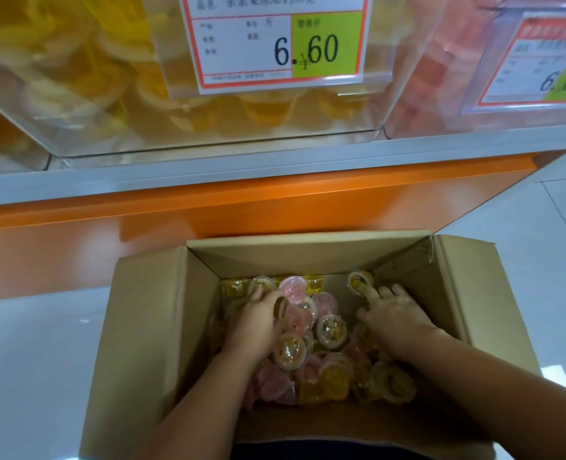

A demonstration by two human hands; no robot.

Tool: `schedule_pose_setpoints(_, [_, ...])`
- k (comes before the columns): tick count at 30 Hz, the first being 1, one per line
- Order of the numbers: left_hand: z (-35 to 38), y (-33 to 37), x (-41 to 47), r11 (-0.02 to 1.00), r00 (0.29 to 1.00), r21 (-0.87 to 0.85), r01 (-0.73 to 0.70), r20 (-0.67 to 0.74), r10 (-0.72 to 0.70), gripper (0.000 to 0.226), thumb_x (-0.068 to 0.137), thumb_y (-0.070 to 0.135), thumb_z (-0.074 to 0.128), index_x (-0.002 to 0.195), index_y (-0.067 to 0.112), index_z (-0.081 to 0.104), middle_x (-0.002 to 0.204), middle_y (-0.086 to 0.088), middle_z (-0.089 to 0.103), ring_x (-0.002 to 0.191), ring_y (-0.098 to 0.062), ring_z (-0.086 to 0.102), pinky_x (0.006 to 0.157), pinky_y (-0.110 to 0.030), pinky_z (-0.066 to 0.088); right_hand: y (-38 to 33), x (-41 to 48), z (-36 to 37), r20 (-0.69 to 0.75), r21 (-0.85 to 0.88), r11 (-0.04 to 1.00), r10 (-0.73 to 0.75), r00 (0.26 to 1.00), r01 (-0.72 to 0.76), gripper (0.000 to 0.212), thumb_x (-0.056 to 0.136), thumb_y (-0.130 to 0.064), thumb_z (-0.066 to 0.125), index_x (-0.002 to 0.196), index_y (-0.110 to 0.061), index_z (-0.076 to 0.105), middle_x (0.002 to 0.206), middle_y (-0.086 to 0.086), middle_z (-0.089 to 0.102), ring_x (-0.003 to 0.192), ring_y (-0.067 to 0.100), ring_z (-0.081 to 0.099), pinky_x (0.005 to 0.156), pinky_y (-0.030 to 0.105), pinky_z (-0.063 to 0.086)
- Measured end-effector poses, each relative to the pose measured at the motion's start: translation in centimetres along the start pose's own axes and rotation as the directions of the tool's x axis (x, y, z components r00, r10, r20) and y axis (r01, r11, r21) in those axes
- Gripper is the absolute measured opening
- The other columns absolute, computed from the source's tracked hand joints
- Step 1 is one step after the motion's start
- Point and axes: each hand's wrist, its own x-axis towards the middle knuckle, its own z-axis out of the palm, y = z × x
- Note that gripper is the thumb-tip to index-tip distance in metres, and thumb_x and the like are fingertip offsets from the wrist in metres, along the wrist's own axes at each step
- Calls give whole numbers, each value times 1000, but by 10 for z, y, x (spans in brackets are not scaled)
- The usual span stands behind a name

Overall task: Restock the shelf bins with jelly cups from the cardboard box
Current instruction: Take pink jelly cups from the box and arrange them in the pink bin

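Head cam only, so just 1 view. The cardboard box (162,327) sits open on the white floor (26,360), right up against the orange base panel (208,207) of the shelf, flaps folded out. The bottom is covered with a loose pile of jelly cups (331,330), yellow and pink mixed, lying at all angles.

Both my arms reach down into the box. My left hand (258,320) is over the back-left part of the pile, fingers curled down among the cups and thumb next to a pink cup (292,290). I can't tell whether it actually has hold of one. My right hand (394,313) lies on the right side of the pile, fingers spread fairly wide and mostly straight, tips just beside a yellow cup (360,281) that leans near the back wall. It isn't gripping anything.

Up top, 2 clear bins sit on the grey shelf ledge (208,174): the yellow-cup bin (76,94) with a price tag (275,41) reading 6.60, and the pink-cup bin (440,78) to its right with a second tag (540,61), also 6.60. Both are blurry.
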Motion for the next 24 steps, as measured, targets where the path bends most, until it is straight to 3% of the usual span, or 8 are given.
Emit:
schedule_pose_setpoints(4, [4,11,7,988,992,-114,-102,68,110,72,86,23,66,144,41,28,154,9,9,137,-19,31,105,-31,37,10,-7,-11,8,-3,1000,-27,1000,27,63,82,-39,65,136,-20,39,146,17,25,132,34,31,111,49,20])
schedule_pose_setpoints(7, [11,12,14,993,982,-81,-84,160,96,85,79,29,74,145,44,22,155,11,-5,135,-22,33,102,-33,41,17,-15,-19,-7,-2,998,-65,998,65,67,81,-40,65,138,-19,37,145,14,30,132,31,30,110,50,20])
schedule_pose_setpoints(11, [19,17,21,992,982,69,-102,166,89,90,76,24,75,144,42,20,150,6,4,117,-23,51,89,-34,50,29,-27,-28,-68,-44,983,-183,981,180,68,82,-42,63,139,-20,34,143,12,35,133,32,27,111,50,17])
schedule_pose_setpoints(16, [28,18,33,992,987,66,-110,122,101,88,77,4,70,140,43,22,140,5,14,112,-22,51,87,-32,50,47,-49,-34,-148,-8,938,-343,928,345,56,89,-39,57,140,-29,35,140,7,36,135,29,24,116,51,8])
schedule_pose_setpoints(19, [28,11,34,991,983,-51,-126,126,132,71,87,9,62,138,42,27,139,6,23,115,-23,50,85,-19,48,57,-61,-30,-243,61,896,-414,877,440,47,83,-48,57,125,-30,46,129,2,45,128,25,34,114,48,18])
schedule_pose_setpoints(22, [27,6,33,978,974,13,-208,98,206,80,78,1,66,133,46,28,132,8,20,111,-20,49,91,-37,49,66,-66,-24,-344,55,881,-425,837,469,41,69,-58,58,100,-31,54,104,-6,58,107,19,52,101,44,41])
schedule_pose_setpoints(24, [29,6,32,980,975,-16,-197,97,198,86,75,-4,65,136,43,28,130,9,18,112,-18,47,92,-37,49,68,-67,-23,-330,97,870,-430,840,483,39,67,-57,57,94,-30,54,100,-8,60,107,20,52,98,43,42])
